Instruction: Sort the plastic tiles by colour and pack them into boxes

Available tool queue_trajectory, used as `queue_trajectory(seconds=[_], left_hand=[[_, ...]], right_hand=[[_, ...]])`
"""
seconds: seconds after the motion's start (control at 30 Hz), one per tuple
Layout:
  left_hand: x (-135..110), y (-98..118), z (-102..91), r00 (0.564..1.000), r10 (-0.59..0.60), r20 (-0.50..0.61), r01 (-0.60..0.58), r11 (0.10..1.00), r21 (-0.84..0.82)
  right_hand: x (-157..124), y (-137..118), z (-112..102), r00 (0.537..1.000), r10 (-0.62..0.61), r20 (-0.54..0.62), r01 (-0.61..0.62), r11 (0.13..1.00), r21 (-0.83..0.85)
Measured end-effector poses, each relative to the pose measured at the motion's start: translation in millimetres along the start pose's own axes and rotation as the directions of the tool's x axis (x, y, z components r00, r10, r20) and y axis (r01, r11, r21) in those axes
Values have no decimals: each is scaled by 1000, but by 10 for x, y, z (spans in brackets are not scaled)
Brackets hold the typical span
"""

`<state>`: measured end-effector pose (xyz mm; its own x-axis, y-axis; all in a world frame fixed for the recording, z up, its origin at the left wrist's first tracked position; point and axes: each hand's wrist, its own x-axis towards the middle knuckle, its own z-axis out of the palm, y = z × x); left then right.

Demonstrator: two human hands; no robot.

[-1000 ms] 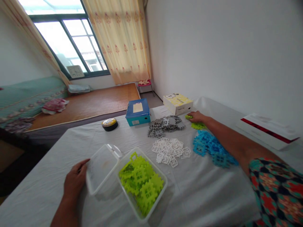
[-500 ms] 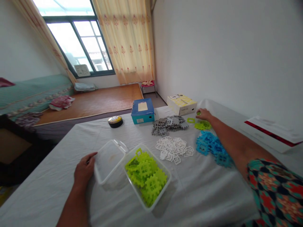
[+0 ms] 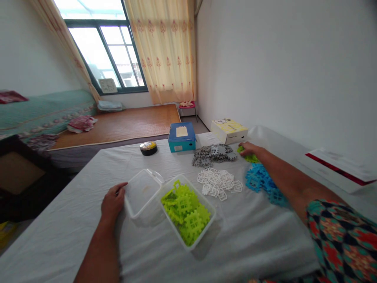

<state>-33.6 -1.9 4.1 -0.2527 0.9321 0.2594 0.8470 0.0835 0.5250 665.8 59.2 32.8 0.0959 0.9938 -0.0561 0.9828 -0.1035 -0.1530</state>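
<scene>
My left hand is at the left edge of a clear plastic lid, its fingers closed on the rim. The lid tilts against a clear plastic box full of lime-green interlocking plastic building pieces. My right hand reaches to the far right, its fingers closed on a green building piece above a small green pile. Part of that pile is hidden under the hand. Close to my right forearm lies a heap of blue pieces.
White frame pieces and grey pieces lie in heaps mid-table. Behind them stand a blue box and a yellow-white box. A round black tin is at the far left; a white-red box sits right.
My right hand has moved slightly left and down, over where a loose green piece lay beside the pile. My left hand stays at the lid. The view has shifted slightly.
</scene>
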Motion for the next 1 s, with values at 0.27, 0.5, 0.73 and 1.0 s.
queue_trajectory(seconds=[0.27,0.5,0.73,1.0], left_hand=[[-59,76,35,1000,-12,-5,12,999,-43],[-106,110,26,1000,2,-14,-3,997,-75],[-103,96,39,1000,12,-19,-14,996,-93],[-79,73,42,999,30,-23,-32,994,-106]], right_hand=[[-500,-857,-481,966,-258,6,254,954,161],[-1578,-2728,-383,562,-826,-41,780,513,359],[-1929,-3127,-180,414,-902,-126,894,377,240],[-2263,-2889,-283,288,-958,-3,922,277,270]])
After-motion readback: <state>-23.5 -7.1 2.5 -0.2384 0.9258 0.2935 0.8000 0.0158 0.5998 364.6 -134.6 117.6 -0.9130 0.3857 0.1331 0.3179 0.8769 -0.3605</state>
